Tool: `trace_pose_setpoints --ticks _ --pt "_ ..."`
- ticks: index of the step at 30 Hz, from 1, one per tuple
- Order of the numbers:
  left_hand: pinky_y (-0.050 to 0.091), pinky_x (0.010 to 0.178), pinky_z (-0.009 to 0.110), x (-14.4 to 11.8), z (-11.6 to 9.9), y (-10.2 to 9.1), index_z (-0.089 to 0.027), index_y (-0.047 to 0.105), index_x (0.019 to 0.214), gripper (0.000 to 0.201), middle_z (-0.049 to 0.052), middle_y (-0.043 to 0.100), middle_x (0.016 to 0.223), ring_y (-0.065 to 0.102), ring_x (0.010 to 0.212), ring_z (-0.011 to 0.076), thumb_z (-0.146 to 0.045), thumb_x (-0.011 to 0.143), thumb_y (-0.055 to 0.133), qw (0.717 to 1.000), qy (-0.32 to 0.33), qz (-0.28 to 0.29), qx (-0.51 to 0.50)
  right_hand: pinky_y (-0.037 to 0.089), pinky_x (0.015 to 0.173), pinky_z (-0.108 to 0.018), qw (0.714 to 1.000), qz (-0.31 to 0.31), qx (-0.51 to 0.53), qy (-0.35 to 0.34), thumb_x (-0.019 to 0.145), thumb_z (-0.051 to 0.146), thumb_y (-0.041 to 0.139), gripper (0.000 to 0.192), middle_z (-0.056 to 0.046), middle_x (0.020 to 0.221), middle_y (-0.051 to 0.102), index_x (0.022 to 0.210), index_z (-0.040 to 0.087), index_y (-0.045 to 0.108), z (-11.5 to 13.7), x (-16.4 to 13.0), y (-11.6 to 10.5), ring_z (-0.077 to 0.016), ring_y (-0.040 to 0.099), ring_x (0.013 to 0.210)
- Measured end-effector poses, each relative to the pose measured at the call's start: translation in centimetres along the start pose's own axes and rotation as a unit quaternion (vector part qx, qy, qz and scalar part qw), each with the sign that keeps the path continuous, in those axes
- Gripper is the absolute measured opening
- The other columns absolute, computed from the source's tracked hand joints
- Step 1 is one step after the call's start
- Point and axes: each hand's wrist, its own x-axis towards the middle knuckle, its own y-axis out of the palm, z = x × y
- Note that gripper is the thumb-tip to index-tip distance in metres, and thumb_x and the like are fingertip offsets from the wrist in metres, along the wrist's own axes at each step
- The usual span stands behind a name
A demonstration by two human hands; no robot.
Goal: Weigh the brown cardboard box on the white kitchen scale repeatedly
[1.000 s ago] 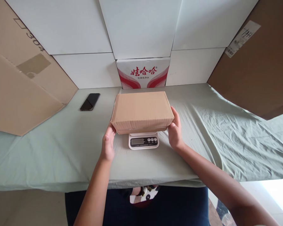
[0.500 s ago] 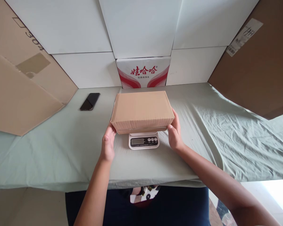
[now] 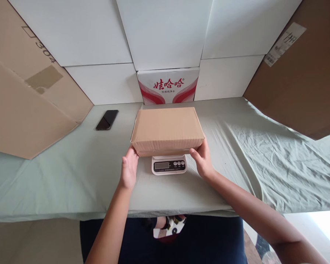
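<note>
Closed cardboard box [image 3: 167,130] sits on the digital scale [image 3: 169,165] at table centre, covering all but the scale's display strip at 6 o'clock. Left hand [image 3: 129,168] grips the box's near-left corner at about 8 o'clock and right hand [image 3: 202,159] grips the near-right corner at about 4 o'clock, fingers curled onto the bottom front edge. Box flaps are shut, so contents cannot be told; a phone [image 3: 107,120] lies on the green cloth [image 3: 71,176] at 10 o'clock, well apart, and a red-and-white printed carton [image 3: 168,86] stands at 12 o'clock just behind the box.
</note>
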Motion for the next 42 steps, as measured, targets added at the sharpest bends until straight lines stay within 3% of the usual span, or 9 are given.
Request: trace_pose_setpoints --ticks 4,8,12,15,18,21,28,38,42 --pt "0.031 0.129 0.053 2.7 -1.7 0.7 -0.026 0.064 0.143 0.089 0.014 0.057 0.156 0.034 0.159 0.0377 -0.089 0.085 0.041 0.999 0.018 0.017 -0.024 0.045 0.122 -0.059 0.999 -0.021 0.010 -0.035 0.086 0.064 0.070 0.080 -0.009 0.156 0.053 0.155 0.037 0.041 0.3 2.6 0.1 -0.0357 0.048 0.147" --pt "0.031 0.130 0.050 7.9 -2.6 1.3 -0.028 0.066 0.140 0.096 0.012 0.059 0.155 0.033 0.160 0.0369 -0.096 0.077 0.042 0.999 0.031 0.023 -0.028 0.034 0.131 -0.056 0.996 -0.037 -0.003 -0.082 0.080 0.070 0.072 0.091 -0.007 0.159 0.052 0.157 0.035 0.037 -0.3 8.0 0.5 -0.0348 0.042 0.153" --pt "0.031 0.129 0.049 12.8 0.5 1.8 -0.028 0.066 0.141 0.101 0.013 0.058 0.157 0.038 0.159 0.0349 -0.099 0.076 0.034 0.999 0.008 -0.011 -0.033 0.034 0.131 -0.057 0.997 -0.031 0.039 -0.062 0.079 0.074 0.065 0.088 -0.004 0.159 0.054 0.154 0.035 0.042 -2.8 12.8 1.1 -0.0346 0.047 0.150" --pt "0.031 0.128 0.049 14.7 4.2 2.0 -0.026 0.064 0.142 0.107 0.015 0.054 0.160 0.039 0.158 0.0347 -0.102 0.072 0.035 0.998 -0.029 -0.051 -0.034 0.033 0.132 -0.056 0.997 -0.035 0.065 -0.011 0.080 0.070 0.063 0.080 -0.002 0.159 0.055 0.150 0.035 0.046 -5.1 14.1 1.2 -0.0332 0.047 0.151" --pt "0.033 0.127 0.048 15.2 6.7 1.6 -0.027 0.065 0.141 0.107 0.015 0.054 0.160 0.042 0.156 0.0333 -0.102 0.072 0.033 0.997 -0.047 -0.053 -0.041 0.032 0.133 -0.054 0.998 -0.031 0.058 0.011 0.081 0.066 0.063 0.079 0.000 0.161 0.054 0.150 0.034 0.045 -6.6 13.9 0.9 -0.0303 0.046 0.153" --pt "0.038 0.124 0.048 15.5 7.5 1.1 -0.026 0.066 0.138 0.107 0.016 0.057 0.158 0.045 0.154 0.0329 -0.102 0.073 0.029 0.996 -0.045 -0.049 -0.053 0.032 0.133 -0.052 0.998 -0.020 0.059 0.015 0.081 0.064 0.065 0.079 0.001 0.163 0.052 0.151 0.035 0.043 -7.4 13.8 0.5 -0.0277 0.045 0.153" --pt "0.042 0.121 0.049 16.1 7.9 0.7 -0.026 0.067 0.136 0.108 0.017 0.059 0.155 0.047 0.153 0.0326 -0.103 0.072 0.027 0.996 -0.049 -0.055 -0.057 0.029 0.134 -0.052 0.997 -0.004 0.074 0.020 0.079 0.055 0.069 0.075 0.002 0.161 0.051 0.147 0.036 0.045 -8.3 14.2 0.2 -0.0262 0.044 0.153" --pt "0.037 0.125 0.049 15.6 7.9 1.1 -0.026 0.067 0.136 0.101 0.016 0.058 0.156 0.045 0.155 0.0326 -0.100 0.075 0.033 0.995 -0.051 -0.064 -0.049 0.026 0.135 -0.050 0.998 0.027 0.050 0.017 0.080 0.051 0.065 0.073 0.002 0.157 0.058 0.149 0.035 0.046 -7.6 13.6 0.2 -0.0241 0.042 0.155" --pt "0.030 0.130 0.047 15.5 7.5 0.9 -0.025 0.066 0.138 0.100 0.014 0.053 0.161 0.037 0.159 0.0317 -0.098 0.077 0.035 0.998 -0.034 -0.053 -0.023 0.019 0.137 -0.049 0.998 0.018 0.056 0.033 0.080 0.050 0.066 0.080 0.006 0.167 0.046 0.155 0.037 0.038 -7.9 13.5 -0.1 -0.0211 0.034 0.161"
